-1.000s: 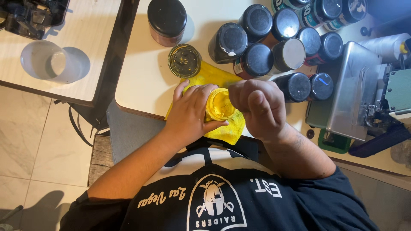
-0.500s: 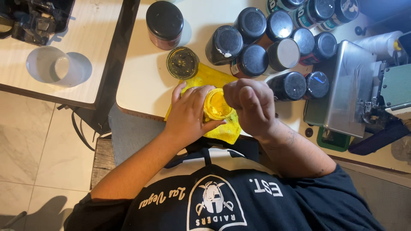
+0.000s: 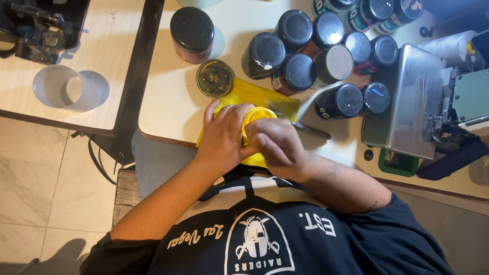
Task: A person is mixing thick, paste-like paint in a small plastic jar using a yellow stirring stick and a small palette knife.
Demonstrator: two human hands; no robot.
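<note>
My left hand (image 3: 224, 135) is wrapped around a small yellow jar (image 3: 253, 118) that rests on a yellow cloth (image 3: 265, 97) at the near edge of the white table (image 3: 168, 107). My right hand (image 3: 277, 147) reaches over the jar's open mouth, and its fingers hold a thin metal tool (image 3: 305, 130) whose tip pokes out to the right. An open jar (image 3: 215, 78) with dark speckled contents stands just behind the cloth.
Several black-lidded jars (image 3: 300, 51) crowd the table behind the cloth, one larger dark jar (image 3: 192, 28) to the left. A metal box-shaped machine (image 3: 407, 102) stands at the right. A clear plastic cup (image 3: 63, 89) lies on a second table at the left.
My right hand has slid down and toward me over the jar's mouth, so the metal tool now shows on its far side. The left hand keeps its grip.
</note>
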